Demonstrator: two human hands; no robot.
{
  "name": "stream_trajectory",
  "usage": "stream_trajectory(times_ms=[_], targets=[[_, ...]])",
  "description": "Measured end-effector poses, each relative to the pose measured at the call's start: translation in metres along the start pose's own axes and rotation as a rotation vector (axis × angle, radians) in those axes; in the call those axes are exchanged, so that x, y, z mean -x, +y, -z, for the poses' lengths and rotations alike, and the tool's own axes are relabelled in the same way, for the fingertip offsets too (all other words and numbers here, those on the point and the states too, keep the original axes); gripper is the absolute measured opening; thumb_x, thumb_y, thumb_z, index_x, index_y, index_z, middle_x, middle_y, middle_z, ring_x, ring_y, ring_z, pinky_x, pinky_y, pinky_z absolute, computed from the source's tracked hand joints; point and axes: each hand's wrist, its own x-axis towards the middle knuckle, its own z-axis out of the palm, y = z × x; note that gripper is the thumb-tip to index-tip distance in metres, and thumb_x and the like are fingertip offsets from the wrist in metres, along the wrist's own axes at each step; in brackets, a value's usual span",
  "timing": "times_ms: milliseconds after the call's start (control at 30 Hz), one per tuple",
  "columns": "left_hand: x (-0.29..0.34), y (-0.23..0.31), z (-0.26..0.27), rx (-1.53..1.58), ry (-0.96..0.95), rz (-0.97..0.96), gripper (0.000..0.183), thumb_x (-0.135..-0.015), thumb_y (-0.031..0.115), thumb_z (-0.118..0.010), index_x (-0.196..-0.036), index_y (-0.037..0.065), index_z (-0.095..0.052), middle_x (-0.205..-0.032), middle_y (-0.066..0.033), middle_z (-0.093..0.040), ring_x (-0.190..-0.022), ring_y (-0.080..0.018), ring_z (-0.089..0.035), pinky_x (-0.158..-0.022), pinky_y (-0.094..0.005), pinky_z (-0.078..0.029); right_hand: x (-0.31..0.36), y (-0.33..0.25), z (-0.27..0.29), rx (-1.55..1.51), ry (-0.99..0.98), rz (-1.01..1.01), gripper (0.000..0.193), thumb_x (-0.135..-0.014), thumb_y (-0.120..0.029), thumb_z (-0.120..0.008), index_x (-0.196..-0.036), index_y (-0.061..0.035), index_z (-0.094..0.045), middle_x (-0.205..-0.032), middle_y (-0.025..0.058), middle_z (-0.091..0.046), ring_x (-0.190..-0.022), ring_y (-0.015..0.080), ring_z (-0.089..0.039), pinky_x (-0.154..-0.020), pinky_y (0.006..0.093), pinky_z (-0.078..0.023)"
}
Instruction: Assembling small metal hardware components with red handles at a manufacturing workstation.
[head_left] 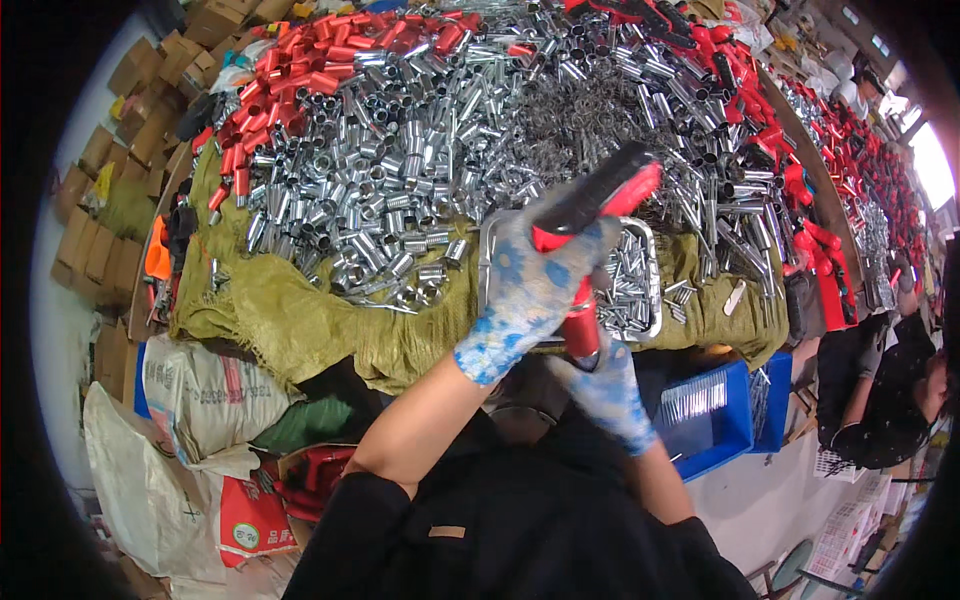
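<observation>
A tool with a black and red handle [600, 195] and a red tube [580, 328] is up in front of me, over the near edge of the table. My left hand [535, 275], in a white glove with blue flowers, is wrapped round it where handle and tube meet, hiding that part. Below it my right hand [605, 390], gloved alike and blurred, closes on the tube's lower end. Behind my left hand lies a metal tray [655, 300] with small silver pins [628, 290].
Silver sleeves [390, 170] and red tubes [290, 75] are heaped on the table over green sacking [310, 320]. Blue bins [715, 425] stand below at the right, one with thin metal rods. White sacks [200, 395] lie low left. Another person [890, 390] is at the far right.
</observation>
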Motion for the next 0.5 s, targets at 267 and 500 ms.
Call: stream_trajectory(times_ms=[267, 500], targets=[[-0.001, -0.009, -0.029, -0.180, 0.033, -0.253, 0.033, -0.080, 0.029, -0.073, -0.099, 0.004, -0.062, -0.069, -0.0017, -0.059, -0.052, -0.0084, -0.055, -0.050, -0.0252, -0.047, 0.007, 0.022, 0.005, 0.034, 0.153, -0.060, 0.042, -0.076, -0.032, -0.073, -0.101, -0.0027, -0.056, -0.062, 0.0011, -0.054, -0.047, 0.0096, -0.049, -0.042, 0.0215, -0.037], [0.000, -0.006, -0.036, -0.121, 0.009, -0.315, 0.037, -0.078, 0.031, -0.075, -0.100, 0.005, -0.060, -0.069, -0.0035, -0.059, -0.053, -0.0096, -0.056, -0.049, -0.0242, -0.047, 0.007, 0.039, 0.024, 0.374, 0.112, 0.073, 0.027, -0.078, -0.020, -0.071, -0.093, -0.0058, -0.054, -0.060, 0.0042, -0.052, -0.049, 0.0151, -0.051, -0.047, 0.0271, -0.043]])
